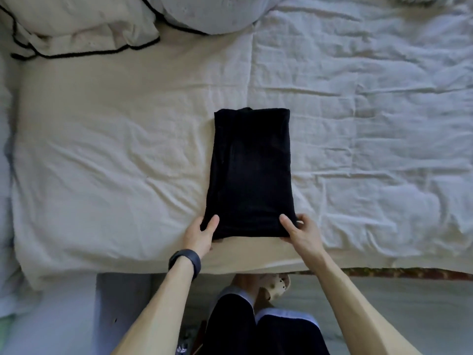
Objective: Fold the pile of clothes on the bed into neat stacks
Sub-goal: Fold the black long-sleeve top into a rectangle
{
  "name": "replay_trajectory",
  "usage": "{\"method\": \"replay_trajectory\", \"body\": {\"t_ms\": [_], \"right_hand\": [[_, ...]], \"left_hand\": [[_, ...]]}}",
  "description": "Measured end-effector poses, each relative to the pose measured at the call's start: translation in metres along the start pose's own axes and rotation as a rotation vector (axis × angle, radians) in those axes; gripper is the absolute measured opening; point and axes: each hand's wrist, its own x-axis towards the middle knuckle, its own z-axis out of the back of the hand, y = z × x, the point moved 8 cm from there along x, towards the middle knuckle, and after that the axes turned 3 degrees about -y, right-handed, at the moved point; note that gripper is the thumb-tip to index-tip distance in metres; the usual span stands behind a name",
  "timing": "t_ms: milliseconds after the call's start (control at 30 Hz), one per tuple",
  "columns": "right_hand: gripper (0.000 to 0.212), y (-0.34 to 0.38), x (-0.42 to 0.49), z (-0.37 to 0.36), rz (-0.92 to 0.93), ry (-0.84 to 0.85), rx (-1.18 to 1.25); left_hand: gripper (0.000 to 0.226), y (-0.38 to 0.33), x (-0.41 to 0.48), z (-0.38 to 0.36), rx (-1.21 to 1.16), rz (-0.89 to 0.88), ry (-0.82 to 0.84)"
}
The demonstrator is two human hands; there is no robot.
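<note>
one black garment [250, 172] pinched by left hand [202, 235], right hand [303, 233].

To the left of the black folded garment [250, 175] you have a broad stretch of bare bed [115, 149]; to its right a wrinkled white cover [384, 124] lies low and flat. Past its far end the way is free up to the cream pillow [84, 24] and grey pillow [212, 14]. Your left hand [202, 233] and right hand [299, 231] grip the garment's near corners at the bed's edge.
</note>
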Motion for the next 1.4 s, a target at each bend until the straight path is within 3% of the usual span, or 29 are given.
{"method": "replay_trajectory", "body": {"t_ms": [133, 233, 400, 567, 667, 733, 867, 967, 1033, 1100, 1167, 1400], "right_hand": [[0.032, -0.007, -0.014, -0.004, -0.021, 0.032, 0.142], [0.03, -0.007, -0.04, 0.007, 0.011, 0.068, 0.183], [0.032, -0.043, -0.098, 0.039, 0.021, -0.002, -0.026], [0.035, -0.096, -0.149, 0.046, -0.043, -0.033, -0.195], [0.03, -0.106, -0.165, 0.048, -0.035, -0.061, -0.195], [0.017, -0.094, -0.167, 0.048, 0.024, -0.086, -0.189], [0.004, -0.05, -0.148, 0.039, 0.039, -0.021, 0.011], [0.032, -0.013, -0.116, 0.03, 0.007, 0.155, 0.23], [0.037, 0.009, -0.092, 0.03, 0.071, 0.157, 0.069], [0.029, 0.031, -0.068, 0.032, 0.193, 0.039, -0.231], [0.03, 0.046, -0.046, 0.029, 0.295, -0.047, -0.407], [0.053, 0.042, 0.021, 0.007, 0.253, -0.134, -0.485]], "left_hand": [[0.03, -0.004, -0.012, -0.006, -0.079, -0.031, -0.011], [0.03, -0.008, -0.038, -0.004, -0.045, -0.073, -0.005], [0.022, 0.034, -0.107, -0.004, 0.016, -0.082, 0.014], [0.03, 0.108, -0.152, -0.009, -0.047, 0.105, 0.001], [0.052, 0.124, -0.165, -0.004, -0.165, 0.095, -0.017], [0.056, 0.11, -0.163, 0.004, -0.173, -0.014, -0.033], [0.017, 0.051, -0.145, 0.016, -0.176, -0.188, -0.008], [0.036, -0.001, -0.122, 0.012, -0.292, -0.204, 0.192], [0.027, -0.03, -0.1, 0.012, -0.097, -0.306, 0.207], [0.014, -0.054, -0.075, 0.017, 0.164, -0.385, 0.063], [0.029, -0.07, -0.05, 0.017, 0.315, -0.406, -0.073], [0.044, -0.067, 0.02, -0.008, 0.343, -0.217, -0.204]]}}
